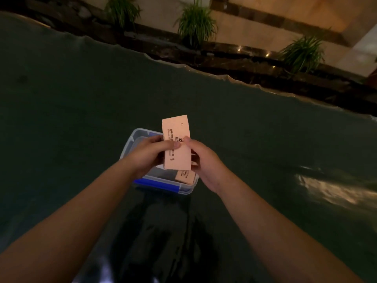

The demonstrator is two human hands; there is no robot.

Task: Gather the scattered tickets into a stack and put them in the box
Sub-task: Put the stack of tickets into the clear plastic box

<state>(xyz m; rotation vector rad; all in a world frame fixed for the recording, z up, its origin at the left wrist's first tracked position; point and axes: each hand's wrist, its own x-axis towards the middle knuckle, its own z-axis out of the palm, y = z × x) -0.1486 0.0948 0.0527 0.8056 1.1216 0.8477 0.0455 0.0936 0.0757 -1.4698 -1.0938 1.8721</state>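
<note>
Above box (130,144), tickets (177,144) between hands (149,154)

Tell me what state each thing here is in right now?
Ticket stack: held above the box, pinched by both hands.
Left hand: gripping the stack.
Right hand: gripping the stack.
Box: open, no lid on.
Ticket in box: lying inside, near corner.

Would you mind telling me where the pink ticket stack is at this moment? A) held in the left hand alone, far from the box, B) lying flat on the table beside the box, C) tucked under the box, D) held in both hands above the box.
D: the left hand and right hand both grip the ticket stack above the open box.
</note>
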